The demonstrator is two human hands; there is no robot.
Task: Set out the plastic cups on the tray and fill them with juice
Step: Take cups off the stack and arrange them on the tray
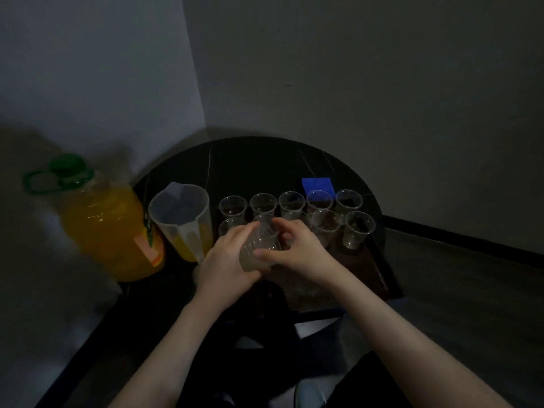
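Several clear plastic cups (263,204) stand upright in two rows on a dark brown tray (374,266) on the round black table. My left hand (226,260) grips a stack of nested clear cups (259,245), held tilted above the tray's near-left part. My right hand (297,248) pinches the stack's upper cup at its rim. A clear jug (182,219) with a little orange juice at its bottom stands left of the tray. A big bottle of orange juice (106,228) with a green cap stands farther left.
A blue square object (318,185) lies on the black table (265,154) behind the cups. Walls meet in a corner behind the table. The room is dim. The tray's near half holds no cups.
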